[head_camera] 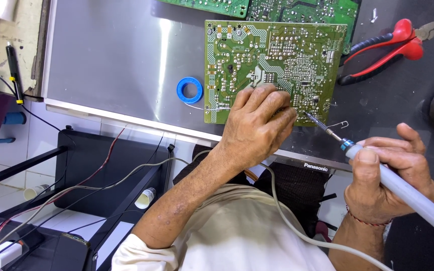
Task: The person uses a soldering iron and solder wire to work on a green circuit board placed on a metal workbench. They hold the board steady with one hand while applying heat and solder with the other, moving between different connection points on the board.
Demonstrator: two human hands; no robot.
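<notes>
two hands are at work here, and we see our left hand pressed flat, fingers spread, on the lower edge of the green circuit board, which lies solder side up on the grey counter. our right hand is closed around the pale handle of the soldering iron, whose long axis slants up and to the left. its tip sits just beside the left fingertips at the board's lower right edge, so the left hand is the nearer one to the board.
</notes>
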